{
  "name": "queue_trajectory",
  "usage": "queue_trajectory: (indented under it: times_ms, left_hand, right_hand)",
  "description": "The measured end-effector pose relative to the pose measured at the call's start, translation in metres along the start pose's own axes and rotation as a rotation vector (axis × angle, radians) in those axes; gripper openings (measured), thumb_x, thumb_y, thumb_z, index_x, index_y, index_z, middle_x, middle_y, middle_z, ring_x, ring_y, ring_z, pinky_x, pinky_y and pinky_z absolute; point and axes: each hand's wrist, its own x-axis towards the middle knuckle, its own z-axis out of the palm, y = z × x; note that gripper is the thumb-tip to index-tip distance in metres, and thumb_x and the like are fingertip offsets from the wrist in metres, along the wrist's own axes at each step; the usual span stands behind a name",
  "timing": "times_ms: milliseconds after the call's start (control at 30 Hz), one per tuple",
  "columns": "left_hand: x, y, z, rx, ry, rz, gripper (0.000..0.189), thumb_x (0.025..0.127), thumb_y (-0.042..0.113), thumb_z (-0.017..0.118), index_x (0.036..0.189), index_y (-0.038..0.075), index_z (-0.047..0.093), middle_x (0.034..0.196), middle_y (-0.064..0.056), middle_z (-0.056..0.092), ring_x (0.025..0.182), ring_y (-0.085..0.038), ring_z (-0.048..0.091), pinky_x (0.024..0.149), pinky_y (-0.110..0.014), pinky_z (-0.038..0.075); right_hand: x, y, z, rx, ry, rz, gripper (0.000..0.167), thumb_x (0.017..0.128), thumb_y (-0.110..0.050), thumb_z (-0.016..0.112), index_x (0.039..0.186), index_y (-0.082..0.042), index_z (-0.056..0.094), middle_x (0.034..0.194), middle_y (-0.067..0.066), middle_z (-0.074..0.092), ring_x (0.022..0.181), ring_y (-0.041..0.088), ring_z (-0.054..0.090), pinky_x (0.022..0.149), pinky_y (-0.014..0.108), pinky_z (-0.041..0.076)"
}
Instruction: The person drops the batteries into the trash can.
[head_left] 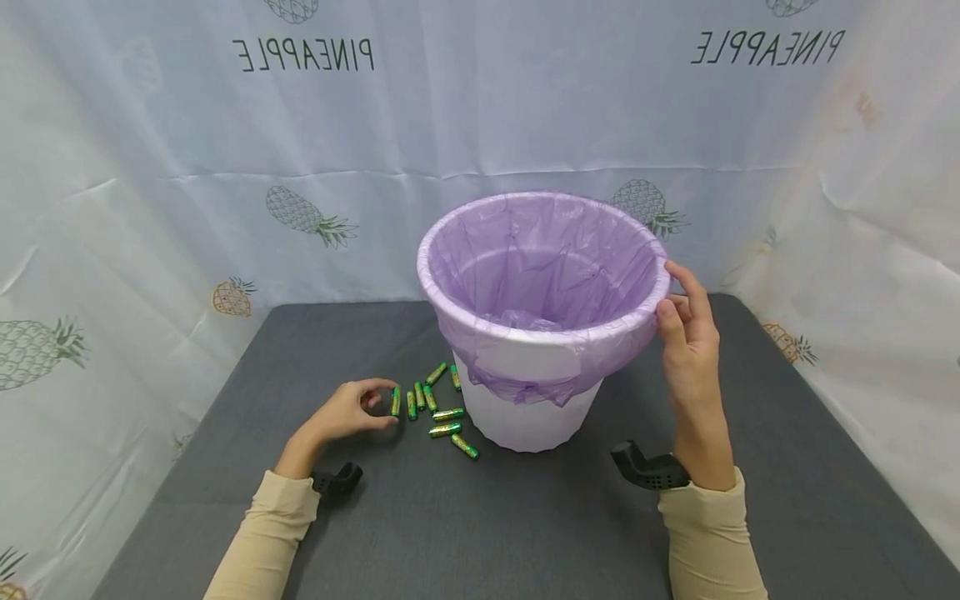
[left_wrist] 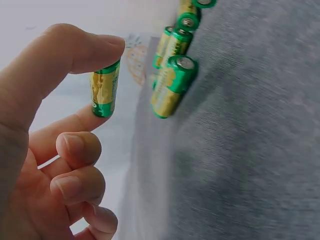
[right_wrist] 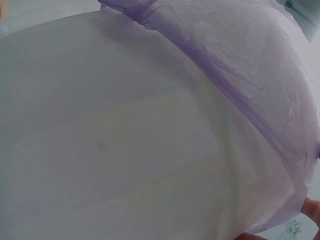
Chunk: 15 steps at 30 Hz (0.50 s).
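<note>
Left hand (head_left: 347, 412) pinches a battery (head_left: 395, 402) endwise, right hand (head_left: 692, 346) grips the bin rim (head_left: 542, 336)

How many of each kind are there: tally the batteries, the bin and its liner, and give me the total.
Green-and-yellow batteries: 9 in view (1 pinched in the left hand, 8 on the table)
White bin: 1
Purple liner: 1
Total: 11
</note>
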Motion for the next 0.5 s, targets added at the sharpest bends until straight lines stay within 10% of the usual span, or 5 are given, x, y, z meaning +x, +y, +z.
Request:
queue_trajectory:
  times_ms: [500]
  left_hand:
    - [0.006,0.03,-0.018,-0.023,0.075,0.031,0.046,0.082,0.024,0.077,0.123,0.009,0.062,0.071,-0.002,0.039,0.058,-0.005,0.03,0.059,-0.023,0.033]
  right_hand:
    - [-0.001,0.0,0.001,0.011,0.005,0.004,0.039,0.096,-0.019,0.058,0.135,-0.012,0.054,0.086,-0.007,0.058,0.08,0.004,0.052,0.075,0.016,0.042]
